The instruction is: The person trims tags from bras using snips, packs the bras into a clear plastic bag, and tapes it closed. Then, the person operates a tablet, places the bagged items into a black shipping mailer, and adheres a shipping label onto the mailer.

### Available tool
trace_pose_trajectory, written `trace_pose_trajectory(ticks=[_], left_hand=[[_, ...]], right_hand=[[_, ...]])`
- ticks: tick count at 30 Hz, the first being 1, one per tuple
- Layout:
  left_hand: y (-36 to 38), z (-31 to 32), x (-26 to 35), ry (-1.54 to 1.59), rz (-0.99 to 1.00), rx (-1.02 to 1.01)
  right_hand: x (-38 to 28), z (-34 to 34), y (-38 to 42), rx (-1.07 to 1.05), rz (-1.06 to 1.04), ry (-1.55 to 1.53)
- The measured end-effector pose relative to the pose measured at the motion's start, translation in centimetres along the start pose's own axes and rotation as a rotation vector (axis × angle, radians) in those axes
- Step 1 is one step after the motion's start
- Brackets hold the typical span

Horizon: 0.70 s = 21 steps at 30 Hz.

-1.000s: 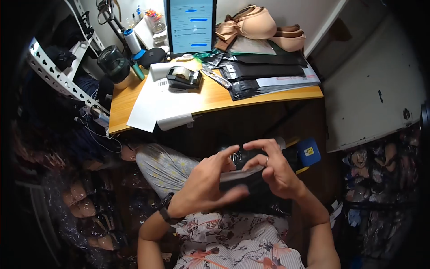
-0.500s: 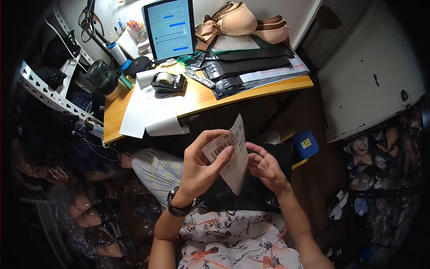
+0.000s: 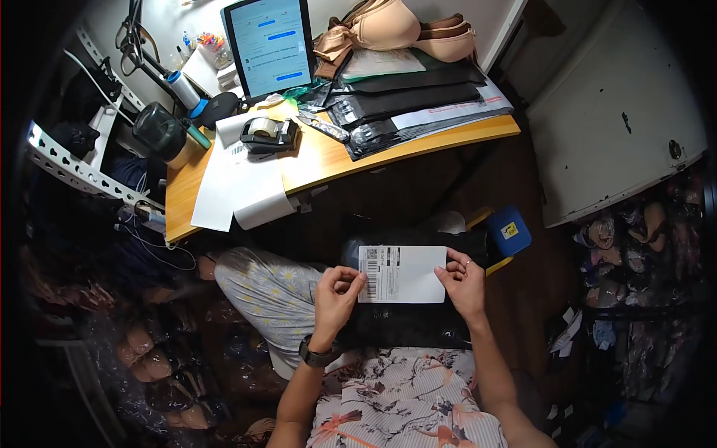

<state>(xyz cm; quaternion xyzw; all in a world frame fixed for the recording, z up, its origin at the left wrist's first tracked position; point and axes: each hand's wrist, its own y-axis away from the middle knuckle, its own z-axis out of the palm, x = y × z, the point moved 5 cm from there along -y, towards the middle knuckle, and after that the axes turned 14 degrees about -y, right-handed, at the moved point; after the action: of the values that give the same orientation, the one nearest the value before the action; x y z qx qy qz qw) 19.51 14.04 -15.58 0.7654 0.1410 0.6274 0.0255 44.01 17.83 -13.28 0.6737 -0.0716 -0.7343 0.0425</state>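
A white shipping label [image 3: 411,276], printed with a barcode and small text on its left half, is stretched flat between both hands. My left hand [image 3: 340,299] pinches its left edge between thumb and fingers, a dark watch on that wrist. The right edge is pinched by my right hand [image 3: 463,282], which wears a ring. Under the label, a black plastic mailer bag [image 3: 399,325] lies across my lap, partly covered by the label and hands.
Ahead stands a wooden desk [image 3: 328,175] with a tablet [image 3: 270,48], a tape dispenser [image 3: 269,134], a label roll [image 3: 261,211], stacked black mailers [image 3: 407,104] and beige bras [image 3: 385,26]. A blue-lidded container [image 3: 509,230] is right of my lap. Plastic-wrapped garments [image 3: 149,358] lie left.
The label has turned from upright and folded-looking to flat and lower over the black bag. My right hand has closed on its right edge; my left hand has shifted to its left edge.
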Motion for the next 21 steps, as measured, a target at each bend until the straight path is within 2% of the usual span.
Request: trace_pose_trajectory(ticks=[3,7,11,14,15,16,17,18,19,20,21], left_hand=[[0.0,0.2,-1.3,-0.155,-0.04,0.037],[-0.3,0.5,-1.0,-0.355,0.034,0.083],[-0.1,0.7,0.4,-0.55,-0.121,-0.069],[0.8,0.9,3.2,-0.91,0.139,0.192],[0.8,1.7,3.3,-0.909,0.135,0.19],[0.9,3.6,4.4,-0.995,0.394,0.179],[1.4,5.5,5.3,-1.076,0.654,0.168],[1.3,6.9,5.3,-1.081,0.645,0.176],[1.2,9.0,4.9,-1.113,0.662,0.072],[1.1,10.3,4.1,-1.143,0.678,-0.041],[0.9,10.3,3.1,-1.147,0.678,-0.046]], right_hand=[[0.5,-0.2,0.2,0.029,-0.021,0.223],[0.4,-0.1,0.2,0.055,0.01,0.334],[0.0,0.2,0.5,0.089,-0.01,0.419],[-1.0,1.0,1.0,0.084,0.028,0.558],[-1.3,1.1,1.1,0.078,0.047,0.629],[-1.6,1.2,1.2,0.073,0.049,0.632],[-2.7,1.6,1.4,0.083,-0.137,0.772],[-3.6,2.3,1.6,0.092,-0.33,0.903],[-4.3,3.1,1.9,0.102,-0.527,1.027],[-3.2,3.2,1.7,0.096,-0.525,1.022],[-0.3,3.7,1.0,-0.06,-0.48,1.074]])
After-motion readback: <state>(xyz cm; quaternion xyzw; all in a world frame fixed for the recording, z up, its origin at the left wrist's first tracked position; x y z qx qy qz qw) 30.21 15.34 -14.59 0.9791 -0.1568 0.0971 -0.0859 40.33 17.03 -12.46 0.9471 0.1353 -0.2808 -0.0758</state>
